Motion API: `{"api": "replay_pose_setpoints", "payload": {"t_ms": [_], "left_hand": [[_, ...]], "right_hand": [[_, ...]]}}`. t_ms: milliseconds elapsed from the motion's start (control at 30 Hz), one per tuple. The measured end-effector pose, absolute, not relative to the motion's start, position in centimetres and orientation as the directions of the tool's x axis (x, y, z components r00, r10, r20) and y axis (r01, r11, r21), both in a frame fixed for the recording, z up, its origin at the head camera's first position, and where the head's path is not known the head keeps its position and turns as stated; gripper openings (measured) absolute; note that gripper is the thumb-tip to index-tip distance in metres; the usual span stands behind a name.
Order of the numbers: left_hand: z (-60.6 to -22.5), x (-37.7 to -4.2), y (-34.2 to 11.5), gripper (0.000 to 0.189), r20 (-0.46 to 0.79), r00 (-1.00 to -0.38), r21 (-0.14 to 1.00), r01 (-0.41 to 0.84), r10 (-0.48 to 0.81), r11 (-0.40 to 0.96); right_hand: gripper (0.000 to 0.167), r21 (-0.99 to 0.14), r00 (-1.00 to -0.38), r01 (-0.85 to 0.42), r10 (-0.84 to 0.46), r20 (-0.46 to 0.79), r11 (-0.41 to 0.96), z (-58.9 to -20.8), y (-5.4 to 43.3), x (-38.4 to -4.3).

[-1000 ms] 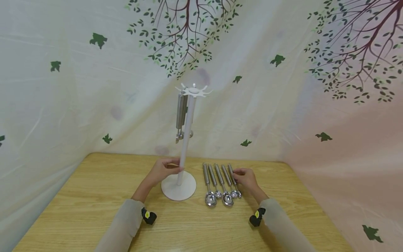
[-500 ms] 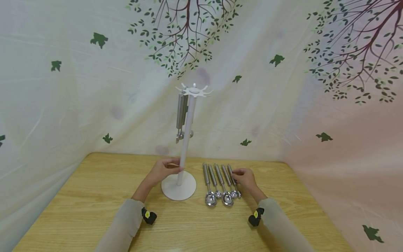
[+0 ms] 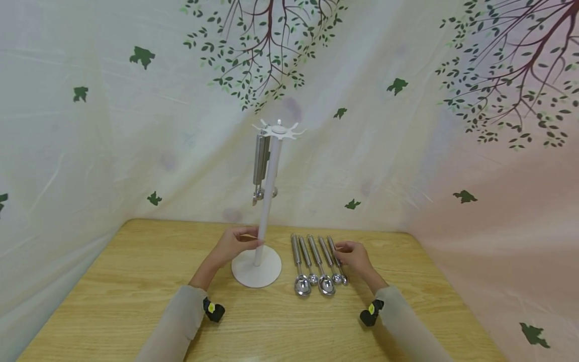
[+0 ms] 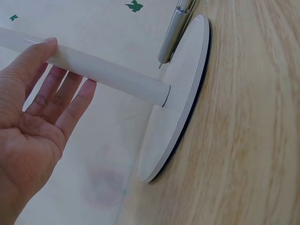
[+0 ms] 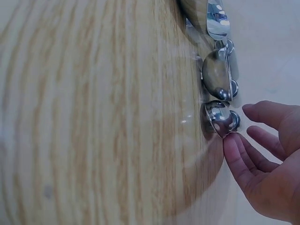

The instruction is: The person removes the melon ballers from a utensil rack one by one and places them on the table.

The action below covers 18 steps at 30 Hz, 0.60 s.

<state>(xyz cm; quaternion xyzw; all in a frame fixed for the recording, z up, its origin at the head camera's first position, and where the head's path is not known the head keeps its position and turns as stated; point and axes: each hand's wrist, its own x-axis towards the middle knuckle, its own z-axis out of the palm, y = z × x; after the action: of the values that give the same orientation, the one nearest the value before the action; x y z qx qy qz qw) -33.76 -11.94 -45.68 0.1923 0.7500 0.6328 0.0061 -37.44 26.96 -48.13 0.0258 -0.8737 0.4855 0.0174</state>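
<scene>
Rightmost scoop [image 5: 219,117] on the table [image 3: 154,271] is judged stiff, slippery, best taken by its handle [image 3: 332,245]; whether it is pinched by the right hand [image 3: 355,256] cannot be told. White stand [image 3: 268,201] is pinched by the left hand [image 3: 231,246].

We are not finding any readable text, label, brand, number or sign in any of the three views. A bright yellow patch [image 3: 211,308] is showing on the small black device [image 3: 217,315] at the left wrist, and another bright yellow patch [image 3: 372,307] is showing on the matching black device [image 3: 367,319] at the right wrist; both patches are appearing too small for us to tell whether they are bearing any writing.
</scene>
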Motion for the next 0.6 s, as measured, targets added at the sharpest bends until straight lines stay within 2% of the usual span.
{"api": "replay_pose_setpoints", "payload": {"t_ms": [333,600], "left_hand": [[-45.6,-33.8,-11.9,0.039,0.271,-0.911,0.943,0.317,0.310,0.106],[-45.7,-33.9,-11.9,0.038,0.277,-0.906,0.942,0.322,0.320,0.098]], "right_hand": [[0.036,-0.859,-0.998,-0.062,-0.056,0.039,0.509,-47.6,27.1,-37.4],[0.037,-0.846,-0.995,-0.103,-0.042,0.095,0.523,-46.4,26.5,-37.7]]}}
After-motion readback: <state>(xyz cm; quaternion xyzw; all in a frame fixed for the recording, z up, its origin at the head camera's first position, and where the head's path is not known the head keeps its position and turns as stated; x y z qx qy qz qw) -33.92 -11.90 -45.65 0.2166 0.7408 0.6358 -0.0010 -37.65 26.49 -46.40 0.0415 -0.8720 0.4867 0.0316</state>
